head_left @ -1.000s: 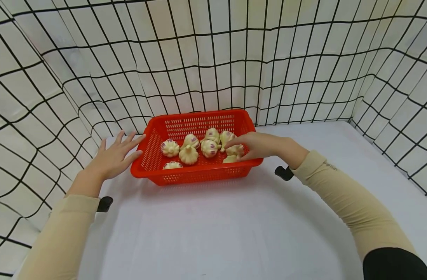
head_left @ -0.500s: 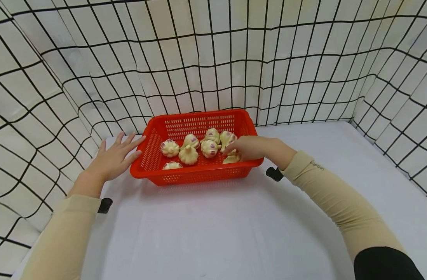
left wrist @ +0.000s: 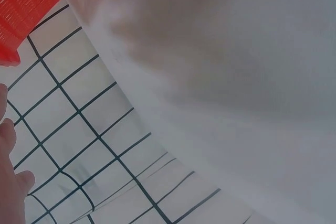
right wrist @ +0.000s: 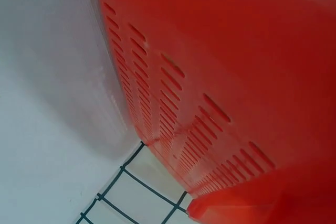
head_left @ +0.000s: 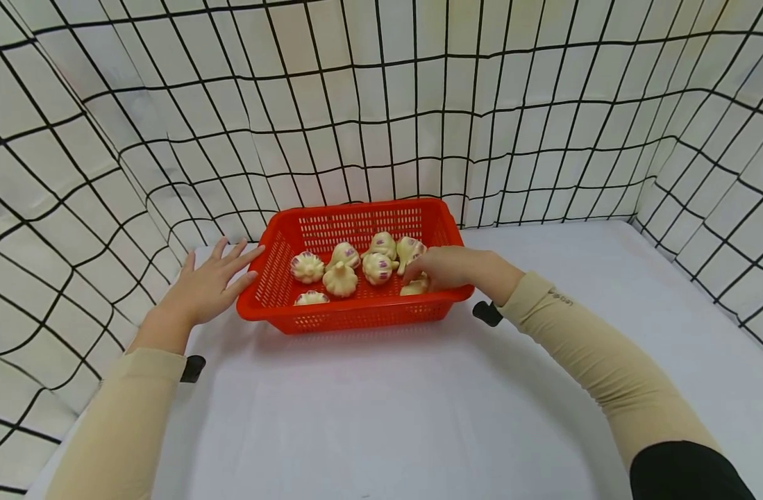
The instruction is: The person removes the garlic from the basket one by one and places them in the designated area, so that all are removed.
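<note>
Several cream garlic bulbs [head_left: 340, 280] with purple marks lie inside a red plastic basket [head_left: 356, 319]. My right hand [head_left: 453, 269] reaches over the basket's right end, its fingers curled down round a garlic bulb that the hand mostly covers. Just below those fingers another bulb [head_left: 414, 285] shows. My left hand [head_left: 203, 286] is spread with straight fingers, fingertips right at the basket's left rim. At the left wrist view's edge are parts of the left fingers [left wrist: 11, 182]. The right wrist view holds the slotted basket wall [right wrist: 210, 119]; the right hand is hidden there.
The basket stands on a white-covered table [head_left: 356, 410], close to the back. Black netting [head_left: 443, 111] over white walls rises behind it and along both sides.
My right hand has moved slightly left and down into the basket, its fingers closing over a bulb that showed before. The left hand stays at the rim.
</note>
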Action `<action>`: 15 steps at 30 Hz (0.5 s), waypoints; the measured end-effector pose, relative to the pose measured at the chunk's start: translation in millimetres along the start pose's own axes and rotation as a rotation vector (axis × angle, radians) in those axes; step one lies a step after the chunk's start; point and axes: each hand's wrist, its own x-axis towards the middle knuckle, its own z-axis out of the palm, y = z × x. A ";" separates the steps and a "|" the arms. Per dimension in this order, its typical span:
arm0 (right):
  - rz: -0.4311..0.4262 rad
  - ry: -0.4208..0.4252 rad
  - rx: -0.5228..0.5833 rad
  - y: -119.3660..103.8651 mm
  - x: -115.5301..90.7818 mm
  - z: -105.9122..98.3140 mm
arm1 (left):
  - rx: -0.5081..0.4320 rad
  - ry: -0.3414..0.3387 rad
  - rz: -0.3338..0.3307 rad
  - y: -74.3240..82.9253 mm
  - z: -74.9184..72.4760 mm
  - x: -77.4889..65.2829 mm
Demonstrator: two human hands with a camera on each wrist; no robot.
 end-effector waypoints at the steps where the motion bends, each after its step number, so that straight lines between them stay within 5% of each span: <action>1: 0.006 0.000 0.008 -0.3 0.6 0.5 | 0.000 0.000 -0.002 0.6 0.0 -0.4; 15: -0.023 -0.050 0.024 -1.6 10.4 3.9 | 0.006 0.007 -0.012 -0.6 2.1 -0.4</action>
